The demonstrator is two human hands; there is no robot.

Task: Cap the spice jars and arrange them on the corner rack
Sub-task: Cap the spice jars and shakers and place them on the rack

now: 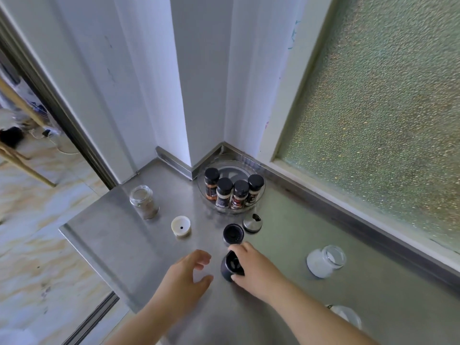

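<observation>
Near corner rack | right hand gripped dark jar by thumb and fingers | left hand beside it, loosely spread, held nothing

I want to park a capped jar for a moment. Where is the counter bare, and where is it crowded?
Bare: the steel between the empty glass jar and white cap, and the stretch between the right hand and white-filled jar. Crowded: around the black cap, steel lid and round rack.
</observation>
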